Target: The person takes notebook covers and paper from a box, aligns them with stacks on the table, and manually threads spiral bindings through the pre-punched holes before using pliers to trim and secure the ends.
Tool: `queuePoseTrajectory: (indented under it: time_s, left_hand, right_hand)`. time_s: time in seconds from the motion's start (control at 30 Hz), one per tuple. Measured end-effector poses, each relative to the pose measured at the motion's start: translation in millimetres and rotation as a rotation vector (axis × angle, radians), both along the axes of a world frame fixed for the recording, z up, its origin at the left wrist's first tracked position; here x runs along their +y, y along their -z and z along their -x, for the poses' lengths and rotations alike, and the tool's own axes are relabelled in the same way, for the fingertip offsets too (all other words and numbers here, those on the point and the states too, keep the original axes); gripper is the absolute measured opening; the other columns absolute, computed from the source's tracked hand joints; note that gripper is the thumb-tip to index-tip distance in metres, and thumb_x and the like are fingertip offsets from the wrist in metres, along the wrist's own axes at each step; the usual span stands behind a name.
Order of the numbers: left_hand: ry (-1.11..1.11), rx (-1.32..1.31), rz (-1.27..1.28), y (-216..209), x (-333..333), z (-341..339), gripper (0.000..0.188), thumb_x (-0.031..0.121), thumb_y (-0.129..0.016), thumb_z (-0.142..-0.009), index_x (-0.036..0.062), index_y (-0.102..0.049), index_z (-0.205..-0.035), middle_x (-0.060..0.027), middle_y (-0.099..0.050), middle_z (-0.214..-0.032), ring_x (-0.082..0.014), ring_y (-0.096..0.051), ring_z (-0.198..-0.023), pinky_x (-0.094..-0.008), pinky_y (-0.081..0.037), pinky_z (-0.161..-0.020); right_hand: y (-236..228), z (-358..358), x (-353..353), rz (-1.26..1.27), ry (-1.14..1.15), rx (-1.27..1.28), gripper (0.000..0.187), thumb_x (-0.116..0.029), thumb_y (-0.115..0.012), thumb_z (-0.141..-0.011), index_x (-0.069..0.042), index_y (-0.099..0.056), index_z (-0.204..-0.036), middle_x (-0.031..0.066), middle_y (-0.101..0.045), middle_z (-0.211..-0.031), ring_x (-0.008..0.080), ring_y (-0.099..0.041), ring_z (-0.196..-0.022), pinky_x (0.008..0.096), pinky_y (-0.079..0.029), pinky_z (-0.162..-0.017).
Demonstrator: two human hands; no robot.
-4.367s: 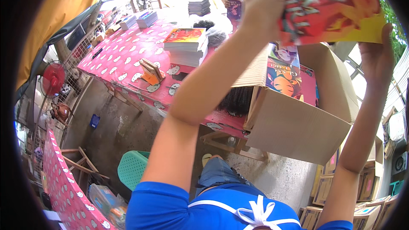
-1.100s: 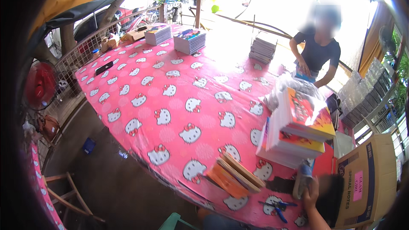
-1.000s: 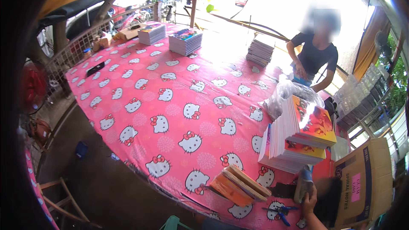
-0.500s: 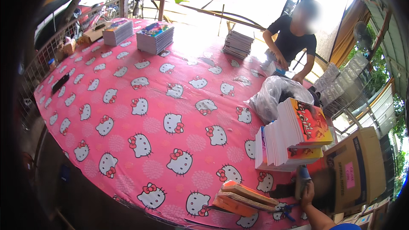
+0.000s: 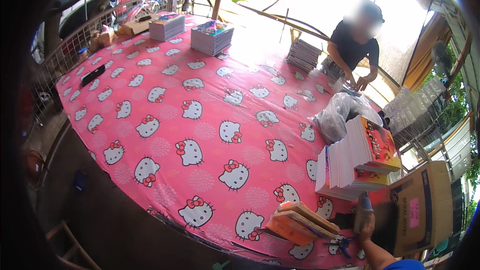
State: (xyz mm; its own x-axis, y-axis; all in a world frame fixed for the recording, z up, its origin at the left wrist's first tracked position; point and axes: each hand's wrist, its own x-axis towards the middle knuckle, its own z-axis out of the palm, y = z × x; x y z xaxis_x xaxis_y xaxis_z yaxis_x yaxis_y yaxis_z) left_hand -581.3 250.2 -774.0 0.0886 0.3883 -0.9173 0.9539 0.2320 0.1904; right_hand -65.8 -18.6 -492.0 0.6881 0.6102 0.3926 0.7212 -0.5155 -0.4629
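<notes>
My left hand [image 5: 367,226] comes in at the lower right, below a blue sleeve, and is closed around a small upright grey object with a blue top [image 5: 362,205]. It sits just in front of a tall stack of white-edged notebooks with red and orange covers [image 5: 357,162]. To its left lies a slanted pile of orange-edged flat items [image 5: 297,220], and blue-handled scissors [image 5: 340,243] lie beside it. An open cardboard box [image 5: 422,210] stands to the right of the hand. My right hand is out of the picture.
The pink cat-print tablecloth [image 5: 200,120] covers a large table. A clear plastic bag [image 5: 340,115] lies behind the notebooks. Another person in a black shirt [image 5: 355,50] works at the far edge. More book stacks [image 5: 212,37] stand at the back, and a metal fence [image 5: 75,50] runs along the left.
Some seconds ago both hands held a colourful book overhead above the box. Since then the view has swung across the table, and the left hand has stayed low by the notebook stack.
</notes>
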Motion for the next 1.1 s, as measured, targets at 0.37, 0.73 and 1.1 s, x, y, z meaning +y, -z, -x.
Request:
queuePoseTrajectory:
  time_s: [0.37, 0.73, 1.1]
  left_hand:
    - [-0.031, -0.018, -0.054, -1, -27, -13, 0.053, 0.054, -0.045, -0.091, 0.0087, -0.060, -0.113, -0.0139, -0.061, -0.107, -0.0298, -0.058, -0.102, -0.0529, -0.041, -0.086]
    - [-0.365, -0.217, -0.029, 52, -188, 38, 0.051, 0.052, -0.046, -0.092, 0.0065, -0.061, -0.109, -0.0139, -0.063, -0.101, -0.0287, -0.061, -0.096, -0.0496, -0.046, -0.082]
    - [-0.856, -0.561, -1.793, -169, -25, 44, 0.041, 0.010, -0.056, -0.089, 0.0007, -0.038, -0.124, -0.0118, -0.047, -0.114, -0.0201, -0.049, -0.097, -0.0337, -0.042, -0.089]
  right_hand:
    - [-13, 5, 10, -0.093, -0.041, 0.010, 0.020, -0.001, -0.047, -0.082, 0.001, -0.052, -0.101, 0.0209, -0.052, -0.118, 0.0372, -0.052, -0.108, 0.0380, -0.040, -0.095]
    - [1, -12, 19, -0.176, -0.132, -0.013, 0.025, -0.013, -0.052, -0.092, 0.003, -0.059, -0.111, 0.0189, -0.059, -0.112, 0.0331, -0.057, -0.106, 0.0374, -0.042, -0.093]
    - [6, -11, 11, -0.296, -0.210, -0.058, 0.053, 0.000, -0.055, -0.086, -0.013, -0.041, -0.135, 0.0214, -0.052, -0.122, 0.0364, -0.054, -0.111, 0.0427, -0.043, -0.093]
